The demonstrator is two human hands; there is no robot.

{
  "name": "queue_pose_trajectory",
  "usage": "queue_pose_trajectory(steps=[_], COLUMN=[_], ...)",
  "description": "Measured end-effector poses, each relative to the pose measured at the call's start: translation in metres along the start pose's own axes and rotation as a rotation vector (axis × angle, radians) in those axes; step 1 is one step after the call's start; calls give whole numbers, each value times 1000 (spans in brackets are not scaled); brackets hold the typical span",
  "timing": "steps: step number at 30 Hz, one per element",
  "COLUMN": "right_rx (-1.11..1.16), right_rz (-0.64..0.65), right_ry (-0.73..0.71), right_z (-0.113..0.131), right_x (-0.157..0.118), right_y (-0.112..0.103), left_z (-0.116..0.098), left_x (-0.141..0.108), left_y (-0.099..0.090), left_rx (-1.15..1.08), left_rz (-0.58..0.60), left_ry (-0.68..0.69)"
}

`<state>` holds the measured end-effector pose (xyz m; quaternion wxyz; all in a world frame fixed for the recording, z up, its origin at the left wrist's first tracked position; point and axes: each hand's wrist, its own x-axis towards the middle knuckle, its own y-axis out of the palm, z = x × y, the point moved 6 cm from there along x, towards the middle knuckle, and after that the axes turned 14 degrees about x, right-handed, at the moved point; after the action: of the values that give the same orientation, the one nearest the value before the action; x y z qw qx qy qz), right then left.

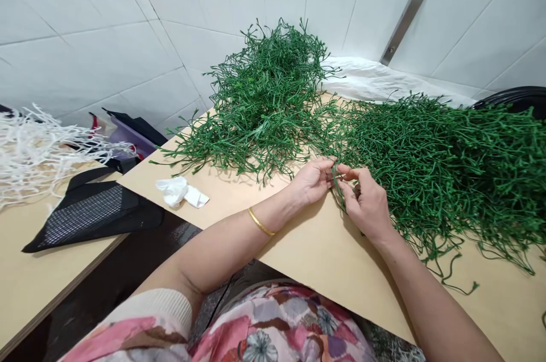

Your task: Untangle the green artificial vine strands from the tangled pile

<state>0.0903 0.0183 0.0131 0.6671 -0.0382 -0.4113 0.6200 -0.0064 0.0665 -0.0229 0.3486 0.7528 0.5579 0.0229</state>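
Both hands meet over the wooden table, just in front of the green cords. Between the fingertips of my left hand (314,180) and my right hand (365,203) runs a short green cord (336,183), pinched from both sides. My left palm is turned partly up, with its thumb and fingers closed on the cord. The right fingers are curled, thumb and index pressed near the same cord. A large heap of green knotted cords (426,163) lies right of my right hand. Another pile of green cords (273,83) rises behind my left hand.
Crumpled white tissue (173,190) lies on the tabletop (307,254) at left. A second table (21,294) holds white cords (46,146) and a black mesh pouch (89,214). White cloth (367,78) lies by the tiled wall, below a metal bracket (409,12).
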Motion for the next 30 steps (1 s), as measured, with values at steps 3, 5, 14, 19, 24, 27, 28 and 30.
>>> queue_pose_trajectory(steps=[3,5,14,19,24,27,28,30], right_rx=[79,117,-17,-279,-419,-461,-469,-477], right_rz=[17,33,-72,-77,-62,-28,-28,-41], right_ry=[-23,-48,-215,-289,-418,-387,-379,-377], right_z=[2,3,11,14,19,18,18,20], right_x=[-1,-1,-2,-3,-5,-3,-3,-2], right_y=[1,2,-2,-2,1,3,3,2], left_z=[3,3,-1,3,5,7,8,10], left_x=[1,1,1,2,-1,-2,-2,-2], left_y=[1,1,5,4,7,7,7,7], left_rx=[-38,-74,-190,-192,-183,-167,-158,-141], left_rz=[15,23,87,48,32,-6,-13,-18], left_ry=[-32,-44,-4,-32,-86,-112,-117,-116])
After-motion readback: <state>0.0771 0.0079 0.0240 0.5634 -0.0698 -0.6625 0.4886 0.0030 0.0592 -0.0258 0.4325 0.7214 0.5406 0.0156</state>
